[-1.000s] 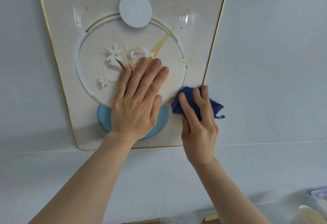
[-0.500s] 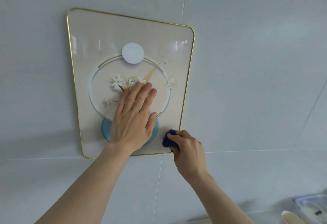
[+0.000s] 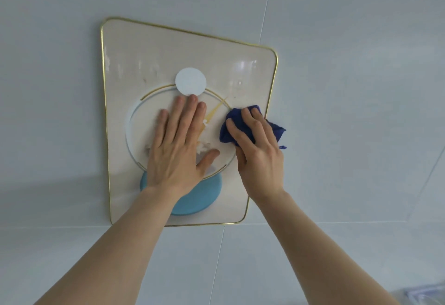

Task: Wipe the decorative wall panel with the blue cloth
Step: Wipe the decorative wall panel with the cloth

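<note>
The decorative wall panel [image 3: 149, 59] hangs on a pale tiled wall; it is cream with a thin gold rim, a white disc near the top, a ring motif with flowers and a light blue disc at the bottom. My left hand [image 3: 178, 145] lies flat on the ring motif, fingers spread, holding nothing. My right hand [image 3: 257, 150] presses the dark blue cloth [image 3: 234, 122] against the panel's right side, close to the gold rim. Part of the cloth sticks out past the rim to the right.
Pale grey wall tiles [image 3: 349, 87] with thin seams surround the panel. A blurred, pale object [image 3: 423, 295] shows at the bottom right corner.
My right hand has carried the cloth from the panel's lower right corner up to its right middle. My left hand has slid a little higher on the ring motif.
</note>
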The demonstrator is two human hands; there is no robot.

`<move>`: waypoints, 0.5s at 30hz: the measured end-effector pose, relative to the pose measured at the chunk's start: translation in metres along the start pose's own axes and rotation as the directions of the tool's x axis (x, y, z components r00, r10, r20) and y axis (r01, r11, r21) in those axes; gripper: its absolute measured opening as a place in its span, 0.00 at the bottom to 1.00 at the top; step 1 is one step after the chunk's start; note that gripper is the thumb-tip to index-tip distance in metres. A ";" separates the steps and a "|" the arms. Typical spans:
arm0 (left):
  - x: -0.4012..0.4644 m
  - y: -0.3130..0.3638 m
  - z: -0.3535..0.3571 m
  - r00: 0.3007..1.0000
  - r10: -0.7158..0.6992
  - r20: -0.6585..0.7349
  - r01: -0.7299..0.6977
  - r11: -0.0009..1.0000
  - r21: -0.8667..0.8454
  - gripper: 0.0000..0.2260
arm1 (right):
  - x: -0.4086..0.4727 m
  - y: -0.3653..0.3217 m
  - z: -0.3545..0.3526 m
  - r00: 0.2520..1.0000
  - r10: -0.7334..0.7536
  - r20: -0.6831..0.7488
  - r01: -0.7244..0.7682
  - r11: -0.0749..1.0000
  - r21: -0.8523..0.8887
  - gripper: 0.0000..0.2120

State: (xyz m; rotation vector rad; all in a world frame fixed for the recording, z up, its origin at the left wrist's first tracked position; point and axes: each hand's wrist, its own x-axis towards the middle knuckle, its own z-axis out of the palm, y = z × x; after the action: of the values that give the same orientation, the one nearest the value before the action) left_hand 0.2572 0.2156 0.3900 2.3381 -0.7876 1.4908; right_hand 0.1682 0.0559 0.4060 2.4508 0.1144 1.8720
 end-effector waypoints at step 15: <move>0.001 0.001 0.006 0.999 0.003 -0.045 -0.003 1.000 0.014 0.42 | 0.028 0.003 0.002 0.980 0.123 -0.156 -0.132 0.990 -0.048 0.20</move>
State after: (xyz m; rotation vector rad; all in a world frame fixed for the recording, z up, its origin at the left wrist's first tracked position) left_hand 0.2620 0.2118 0.3883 2.3055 -0.7722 1.5497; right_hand 0.1779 0.0559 0.4327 2.3263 -0.0925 2.0831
